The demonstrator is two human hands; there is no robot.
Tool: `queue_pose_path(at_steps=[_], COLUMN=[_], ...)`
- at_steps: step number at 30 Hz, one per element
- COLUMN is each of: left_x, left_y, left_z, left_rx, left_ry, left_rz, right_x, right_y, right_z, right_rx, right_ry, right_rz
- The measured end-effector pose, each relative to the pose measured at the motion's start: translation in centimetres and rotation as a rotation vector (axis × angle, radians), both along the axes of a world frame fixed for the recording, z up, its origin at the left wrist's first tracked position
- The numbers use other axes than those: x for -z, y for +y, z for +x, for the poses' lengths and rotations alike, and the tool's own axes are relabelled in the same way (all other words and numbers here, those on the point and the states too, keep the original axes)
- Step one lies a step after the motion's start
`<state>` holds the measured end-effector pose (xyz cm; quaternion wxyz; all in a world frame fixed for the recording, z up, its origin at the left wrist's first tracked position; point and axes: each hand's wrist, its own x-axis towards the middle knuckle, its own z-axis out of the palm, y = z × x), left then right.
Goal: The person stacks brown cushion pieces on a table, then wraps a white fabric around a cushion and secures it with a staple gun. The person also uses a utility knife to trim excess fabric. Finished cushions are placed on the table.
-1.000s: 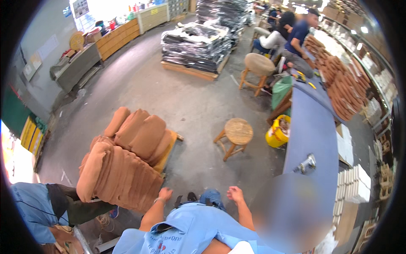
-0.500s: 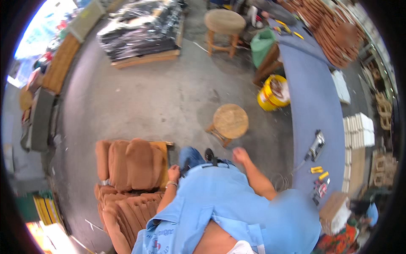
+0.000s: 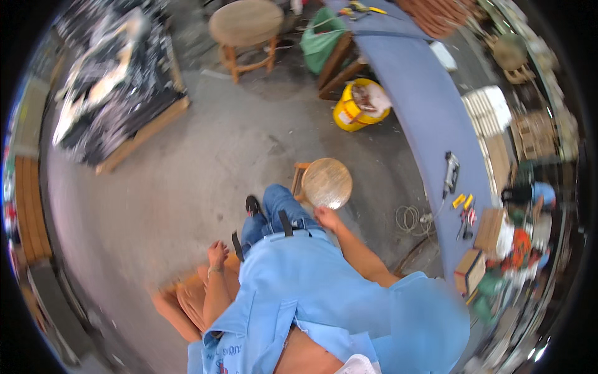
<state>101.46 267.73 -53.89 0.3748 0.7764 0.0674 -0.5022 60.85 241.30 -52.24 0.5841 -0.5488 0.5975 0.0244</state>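
Hanging loose at the person's sides, both hands hold nothing. Left hand: fingers lightly curled, empty, just above the stack of tan leather pieces lying below and behind its fingertips. Right hand: fingers partly curled, empty, close beside the rim of the round wooden stool just beyond its fingertips. Blue-topped workbench stands further out past the right fingers; yellow bucket well beyond the stool.

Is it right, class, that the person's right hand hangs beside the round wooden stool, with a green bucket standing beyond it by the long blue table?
No: the bucket is yellow, not green. The head view shows the right hand beside the round wooden stool, by the long blue table.
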Motion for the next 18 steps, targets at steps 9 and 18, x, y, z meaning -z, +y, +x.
queue_pose_path(at_steps=[9, 18], left_x=[1.1, 4.6], left_y=[-13.8, -17.9], left_z=[17.5, 17.4], left_rx=[0.197, 0.194], left_ry=[-0.066, 0.058], left_rz=[-0.083, -0.169], right_x=[-2.1, -4.6], right_y=[8.7, 1.4], right_z=[-2.5, -0.7], right_rx=[0.567, 0.552], right_ry=[0.191, 0.197], right_rz=[0.139, -0.101])
